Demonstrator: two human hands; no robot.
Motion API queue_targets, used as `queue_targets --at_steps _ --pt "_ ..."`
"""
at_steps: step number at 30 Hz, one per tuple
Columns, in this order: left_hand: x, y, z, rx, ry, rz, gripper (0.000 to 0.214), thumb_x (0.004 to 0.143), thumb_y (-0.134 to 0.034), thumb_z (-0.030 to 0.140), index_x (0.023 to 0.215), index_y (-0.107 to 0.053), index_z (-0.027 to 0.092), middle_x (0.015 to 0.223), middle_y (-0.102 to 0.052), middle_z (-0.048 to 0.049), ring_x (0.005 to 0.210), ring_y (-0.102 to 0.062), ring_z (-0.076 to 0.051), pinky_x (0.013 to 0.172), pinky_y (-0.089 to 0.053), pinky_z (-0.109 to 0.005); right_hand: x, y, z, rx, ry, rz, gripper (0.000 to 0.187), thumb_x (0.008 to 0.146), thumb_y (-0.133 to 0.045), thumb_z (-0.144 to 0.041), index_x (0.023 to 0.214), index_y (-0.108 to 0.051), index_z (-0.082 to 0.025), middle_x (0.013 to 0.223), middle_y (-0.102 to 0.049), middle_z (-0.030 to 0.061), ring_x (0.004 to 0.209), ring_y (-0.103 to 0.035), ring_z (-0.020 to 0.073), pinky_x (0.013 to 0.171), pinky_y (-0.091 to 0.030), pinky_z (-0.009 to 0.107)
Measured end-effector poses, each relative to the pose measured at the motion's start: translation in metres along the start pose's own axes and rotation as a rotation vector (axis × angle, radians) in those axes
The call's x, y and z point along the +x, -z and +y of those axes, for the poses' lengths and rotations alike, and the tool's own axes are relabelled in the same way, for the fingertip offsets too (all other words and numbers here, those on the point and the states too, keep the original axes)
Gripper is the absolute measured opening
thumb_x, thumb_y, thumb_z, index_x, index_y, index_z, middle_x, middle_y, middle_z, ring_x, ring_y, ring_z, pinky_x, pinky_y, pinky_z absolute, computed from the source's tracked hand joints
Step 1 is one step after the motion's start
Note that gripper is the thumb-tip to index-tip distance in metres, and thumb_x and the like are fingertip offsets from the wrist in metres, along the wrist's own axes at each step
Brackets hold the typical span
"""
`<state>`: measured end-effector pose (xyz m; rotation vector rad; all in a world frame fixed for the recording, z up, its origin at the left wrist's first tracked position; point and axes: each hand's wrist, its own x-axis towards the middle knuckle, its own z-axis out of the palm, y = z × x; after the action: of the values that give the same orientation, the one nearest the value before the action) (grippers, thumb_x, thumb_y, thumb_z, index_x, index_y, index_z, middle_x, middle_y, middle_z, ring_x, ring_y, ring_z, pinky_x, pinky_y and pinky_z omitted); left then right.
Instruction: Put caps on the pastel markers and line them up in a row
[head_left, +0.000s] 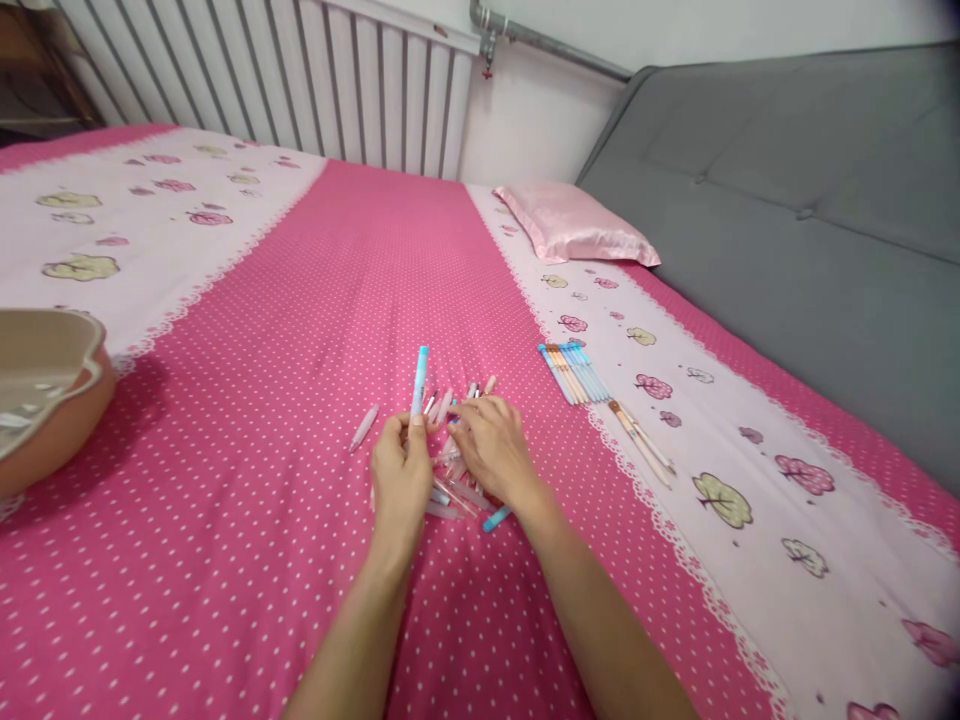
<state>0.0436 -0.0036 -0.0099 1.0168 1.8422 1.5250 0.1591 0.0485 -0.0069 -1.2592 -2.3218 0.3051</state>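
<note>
My left hand (403,460) is closed round a light blue pen (419,380), which stands upright with its bright blue end at the top. Just to the right, my right hand (491,440) is bent over a loose pile of pens (457,490), its thumb and forefinger close together. A bit of blue shows between those fingers, but what it belongs to is hidden. The pile is mostly pink, white and clear, and the hands cover part of it. One blue-ended pen (496,518) sticks out below my right wrist. A single pink pen (364,428) lies left of my left hand.
A row of blue and peach pens (574,373) lies side by side to the right, with a few peach pens (641,440) below it. At the left edge stands an orange basin (56,430) with whitish things inside. A pink pillow (577,225) rests near the grey headboard (787,220).
</note>
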Motion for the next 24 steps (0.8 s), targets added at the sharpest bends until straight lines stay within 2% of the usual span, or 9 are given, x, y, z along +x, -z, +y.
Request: queue_targets --at_steps 4,8,17,24 --pt "0.0 0.0 0.0 0.002 0.008 0.001 0.03 0.084 -0.042 0.043 0.081 -0.058 0.018 0.065 -0.058 -0.0007 0.062 -0.054 -0.016 0.056 -0.041 -0.025 0.011 -0.014 -0.006 -0.159 -0.016 -0.04 0.024 0.09 -0.041 -0.028 0.101 -0.06 -0.02 0.102 -0.062 0.0088 0.105 -0.044 0.0242 0.095 -0.025 0.041" --pt "0.001 -0.001 -0.001 -0.004 0.009 -0.015 0.029 0.084 -0.042 0.043 0.081 -0.058 0.019 0.065 -0.059 -0.0009 0.063 -0.055 -0.016 0.055 -0.041 -0.025 0.015 -0.02 -0.007 -0.208 -0.078 -0.047 0.022 0.088 -0.042 -0.028 0.099 -0.058 -0.019 0.102 -0.062 0.0101 0.107 -0.044 0.0268 0.097 -0.022 0.044" --pt "-0.002 -0.005 0.002 -0.056 0.018 -0.06 0.027 0.084 -0.043 0.041 0.081 -0.057 0.018 0.071 -0.06 -0.0016 0.063 -0.055 -0.014 0.054 -0.04 -0.023 0.016 -0.028 -0.002 -0.023 -0.175 0.043 0.01 0.078 -0.053 -0.025 0.086 -0.057 -0.022 0.091 -0.064 0.0042 0.101 -0.047 0.0236 0.094 -0.024 0.038" --pt "-0.003 -0.009 0.002 -0.088 0.024 -0.07 0.027 0.083 -0.045 0.042 0.082 -0.056 0.017 0.07 -0.057 0.0004 0.052 -0.046 -0.01 0.051 -0.036 -0.022 0.023 -0.034 -0.005 0.011 -0.309 0.097 0.015 0.074 -0.057 -0.031 0.085 -0.061 -0.021 0.088 -0.066 0.0082 0.101 -0.048 0.0258 0.092 -0.026 0.04"
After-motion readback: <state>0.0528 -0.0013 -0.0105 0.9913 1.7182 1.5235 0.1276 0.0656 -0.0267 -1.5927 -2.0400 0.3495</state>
